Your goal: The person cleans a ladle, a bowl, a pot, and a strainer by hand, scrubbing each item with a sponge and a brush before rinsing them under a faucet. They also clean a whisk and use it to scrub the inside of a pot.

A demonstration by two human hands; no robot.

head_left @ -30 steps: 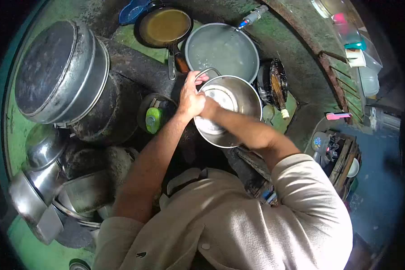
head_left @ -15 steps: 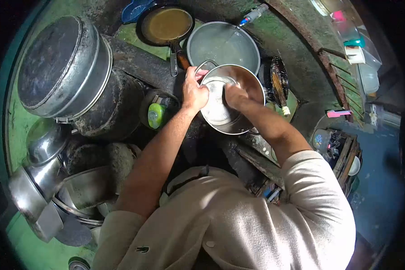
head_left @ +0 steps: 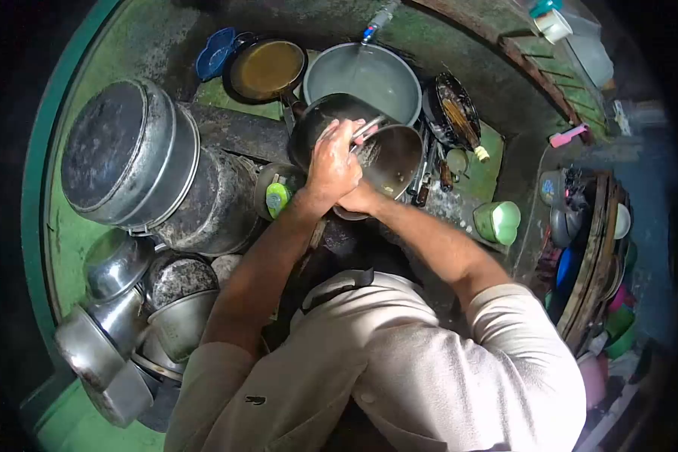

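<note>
A metal pot (head_left: 395, 162) is tipped onto its side, its mouth turned toward the right and its dark outside toward the left. My left hand (head_left: 335, 166) is closed around the loop handle at the pot's upper rim. Below it, my right hand (head_left: 360, 197) is against the near side of the pot, its fingers hidden behind my left wrist and the pot. Just beyond the pot stands a grey basin (head_left: 413, 79) with water in it, under a tap (head_left: 371, 30). A bright green round item (head_left: 277, 198) sits in a small bowl left of my left wrist.
A frying pan (head_left: 270, 69) with brownish liquid lies at the back left, beside a blue dish (head_left: 216, 53). Large lidded pot (head_left: 113, 154) and stacked metal bowls (head_left: 90, 343) crowd the left. To the right are a dark wok (head_left: 441, 113) with a brush and a green mug (head_left: 497, 222).
The pot has gone from mouth-up to lying on its side. My right hand has left its inside and moved down beside my left wrist. The camera view has shifted.
</note>
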